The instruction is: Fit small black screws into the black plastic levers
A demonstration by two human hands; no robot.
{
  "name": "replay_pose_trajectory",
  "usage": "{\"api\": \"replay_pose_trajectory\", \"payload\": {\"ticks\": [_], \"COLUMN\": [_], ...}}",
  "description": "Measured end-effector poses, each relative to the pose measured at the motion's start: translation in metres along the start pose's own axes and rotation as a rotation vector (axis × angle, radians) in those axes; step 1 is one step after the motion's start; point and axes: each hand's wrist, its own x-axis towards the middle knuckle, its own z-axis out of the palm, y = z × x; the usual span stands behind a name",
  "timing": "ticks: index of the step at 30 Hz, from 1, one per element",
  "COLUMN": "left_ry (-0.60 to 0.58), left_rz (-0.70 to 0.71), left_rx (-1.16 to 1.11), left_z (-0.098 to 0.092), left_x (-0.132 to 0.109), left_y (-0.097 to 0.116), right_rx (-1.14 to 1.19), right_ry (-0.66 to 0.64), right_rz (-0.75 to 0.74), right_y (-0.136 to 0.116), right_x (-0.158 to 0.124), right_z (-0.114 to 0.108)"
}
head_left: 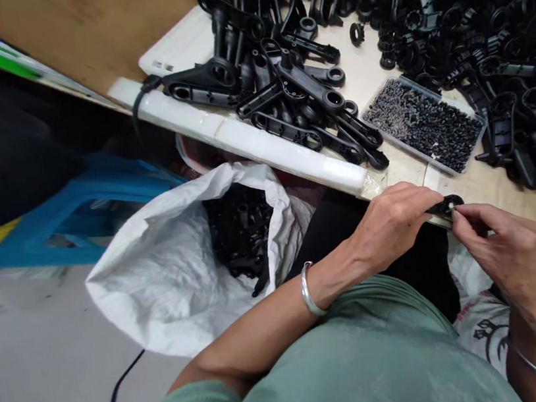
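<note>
Both hands meet at the near edge of the counter (369, 70), with a small black part (444, 207) caught between them. The left hand (391, 223) reaches in from the left with its fingers (422, 200) closed over one end of the part, gripping it from above. The right hand (504, 247) faces it, thumb and forefinger tips pressed onto the other end, so both sets of fingers are closed on the same piece. The part sits right at the counter's front lip, and I cannot tell whether it rests on the edge or hangs clear of it. Each wrist wears a silver bangle (309, 290). Just beyond the hands lies a clear tray (410, 145) packed with tiny black pieces, and behind it a big pile of black plastic arms (292, 91) sprawls over the counter, some poking past the white foam strip (249, 140) along its edge. Down to the left a white sack (159, 276) stands open on the floor with more black parts (240, 231) inside, and a blue stool (79, 207) is just beside it
</note>
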Motion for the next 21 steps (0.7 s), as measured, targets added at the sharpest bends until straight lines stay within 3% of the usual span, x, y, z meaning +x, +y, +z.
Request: {"api": "replay_pose_trajectory", "payload": {"ticks": [6,12,15,18,21], "left_ry": [0.050,0.094,0.097,0.071,0.051], "left_rz": [0.041,0.068,0.066,0.042,0.033], "left_rx": [-0.018,-0.048,-0.061,-0.069,-0.072], "left_z": [0.002,0.007,0.008,0.008,0.008], "left_x": [0.000,-0.002,-0.002,-0.003,-0.003], "left_y": [-0.002,-0.004,-0.004,-0.004,-0.005], "right_rx": [-0.191,-0.375,-0.136,0.189,0.233], "right_ry": [-0.058,-0.286,-0.344,-0.412,-0.428], "right_rz": [-0.148,-0.087,-0.011,0.182,0.307], "right_y": [-0.005,-0.021,-0.010,0.007,0.013], "right_x": [0.002,0.010,0.013,0.014,0.014], "right_z": [-0.004,-0.011,-0.015,-0.016,-0.015]}}
